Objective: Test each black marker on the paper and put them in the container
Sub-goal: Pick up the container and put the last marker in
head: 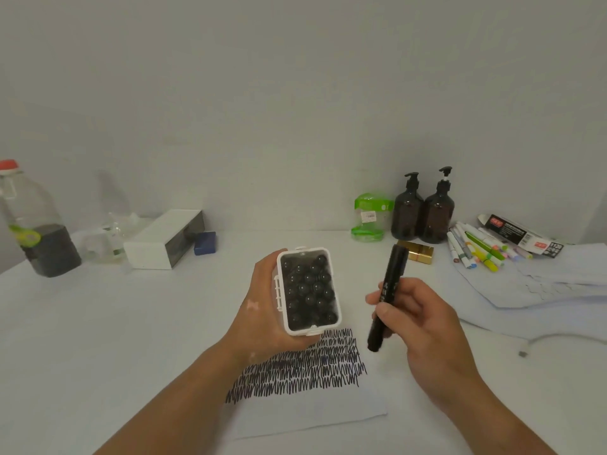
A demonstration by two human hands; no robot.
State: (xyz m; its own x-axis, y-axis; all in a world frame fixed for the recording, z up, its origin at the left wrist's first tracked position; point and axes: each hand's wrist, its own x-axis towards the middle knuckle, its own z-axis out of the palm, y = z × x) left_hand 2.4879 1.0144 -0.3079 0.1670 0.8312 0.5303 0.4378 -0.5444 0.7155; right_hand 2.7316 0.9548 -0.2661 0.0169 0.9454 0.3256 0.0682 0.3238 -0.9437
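My left hand [259, 310] grips a white plastic container [282, 290] from its left side and lifts it above the table, its open top tilted toward me. Several black markers [310, 292] stand packed inside, their round ends showing. My right hand [417, 320] holds one capped black marker [387, 290] between thumb and fingers, to the right of the container, the marker slanting up and away. Below both hands lies a white sheet of paper [312, 412] covered with rows of black scribbles [312, 366].
At the back right lie several coloured markers [476, 251], a marker box [519, 234], two dark pump bottles [423, 211], a green-trimmed jar [371, 216] and loose paper sheets [542, 290]. A white box [157, 241], a blue block [205, 243] and a large bottle [36, 224] stand at the back left.
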